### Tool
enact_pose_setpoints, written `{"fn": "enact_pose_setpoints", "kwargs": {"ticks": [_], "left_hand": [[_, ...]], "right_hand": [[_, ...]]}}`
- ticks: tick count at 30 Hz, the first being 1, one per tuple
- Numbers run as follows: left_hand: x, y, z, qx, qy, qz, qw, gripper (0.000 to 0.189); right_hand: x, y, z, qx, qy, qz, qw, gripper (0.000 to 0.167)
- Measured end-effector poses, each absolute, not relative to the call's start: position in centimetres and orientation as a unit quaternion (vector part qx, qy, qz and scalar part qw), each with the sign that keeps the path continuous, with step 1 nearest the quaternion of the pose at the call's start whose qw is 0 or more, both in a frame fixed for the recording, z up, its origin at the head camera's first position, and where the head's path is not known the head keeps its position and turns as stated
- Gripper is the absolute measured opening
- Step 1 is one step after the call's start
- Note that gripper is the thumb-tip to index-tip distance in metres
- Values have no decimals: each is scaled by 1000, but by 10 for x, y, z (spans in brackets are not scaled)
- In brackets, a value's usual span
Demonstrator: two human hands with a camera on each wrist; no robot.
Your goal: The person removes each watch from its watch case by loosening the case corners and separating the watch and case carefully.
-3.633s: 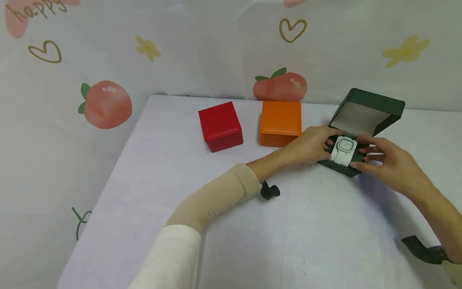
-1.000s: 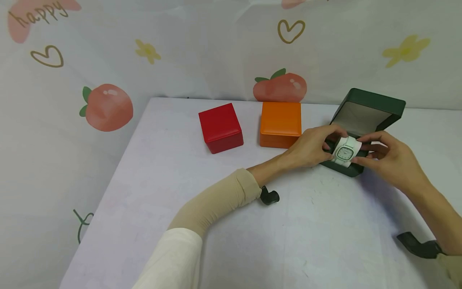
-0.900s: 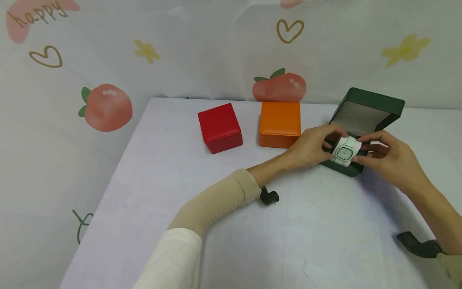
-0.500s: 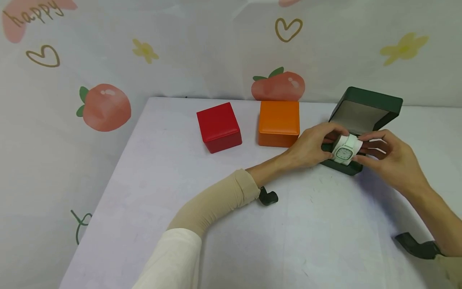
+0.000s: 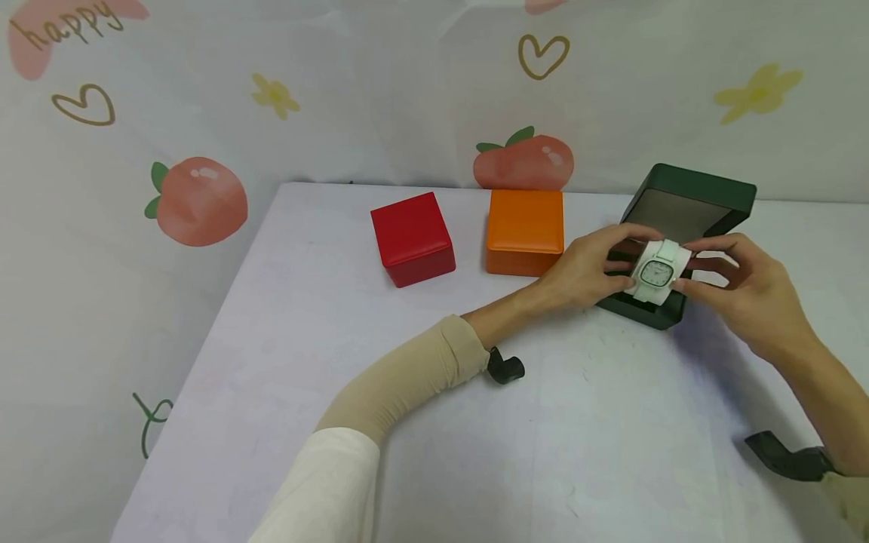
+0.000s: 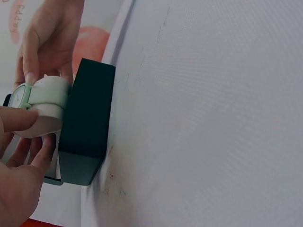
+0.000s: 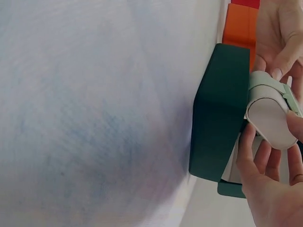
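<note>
A pale green wristwatch (image 5: 657, 273) with a squarish dial is wrapped round a white cushion (image 7: 270, 124). My left hand (image 5: 585, 265) pinches the cushion's left end with thumb and fingers. At the opposite end, my right hand (image 5: 755, 296) grips it the same way. Cushion and watch are raised at the mouth of a dark green watch box (image 5: 641, 309), whose lid stands up at the back with its grey lining showing. Both wrist views show the cushion partly out past the box's rim, with the box wall (image 6: 87, 118) close beside it. The box's inside is mostly hidden.
Left of the green box stands a closed orange box (image 5: 526, 222), and further left a closed red box (image 5: 412, 234). All rest on a white-covered table (image 5: 305, 317) near its back edge. A printed white cloth (image 5: 380, 90) hangs behind.
Earlier the watch cushion sat down in the green box with both hands around it. It has tipped, then risen slightly up and right in both hands. The boxes stay put.
</note>
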State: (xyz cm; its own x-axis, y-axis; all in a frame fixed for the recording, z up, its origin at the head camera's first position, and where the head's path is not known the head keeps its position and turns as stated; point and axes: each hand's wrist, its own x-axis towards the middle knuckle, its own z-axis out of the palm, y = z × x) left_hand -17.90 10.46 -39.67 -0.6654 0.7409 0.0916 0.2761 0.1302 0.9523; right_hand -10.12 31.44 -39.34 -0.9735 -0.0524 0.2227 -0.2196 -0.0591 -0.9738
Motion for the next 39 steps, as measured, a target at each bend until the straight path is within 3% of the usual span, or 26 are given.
{"fn": "enact_pose_setpoints", "kwargs": {"ticks": [14, 22, 39], "left_hand": [[-172, 95, -385, 360, 674, 604, 228, 57], [-168, 85, -379, 351, 677, 594, 257, 71], [-160, 68, -368, 339, 690, 592, 241, 81]], "right_hand": [[-94, 312, -383, 94, -667, 738, 40, 49], [-89, 309, -377, 79, -627, 775, 2, 47], [-88, 298, -369, 130, -569, 812, -14, 45]]}}
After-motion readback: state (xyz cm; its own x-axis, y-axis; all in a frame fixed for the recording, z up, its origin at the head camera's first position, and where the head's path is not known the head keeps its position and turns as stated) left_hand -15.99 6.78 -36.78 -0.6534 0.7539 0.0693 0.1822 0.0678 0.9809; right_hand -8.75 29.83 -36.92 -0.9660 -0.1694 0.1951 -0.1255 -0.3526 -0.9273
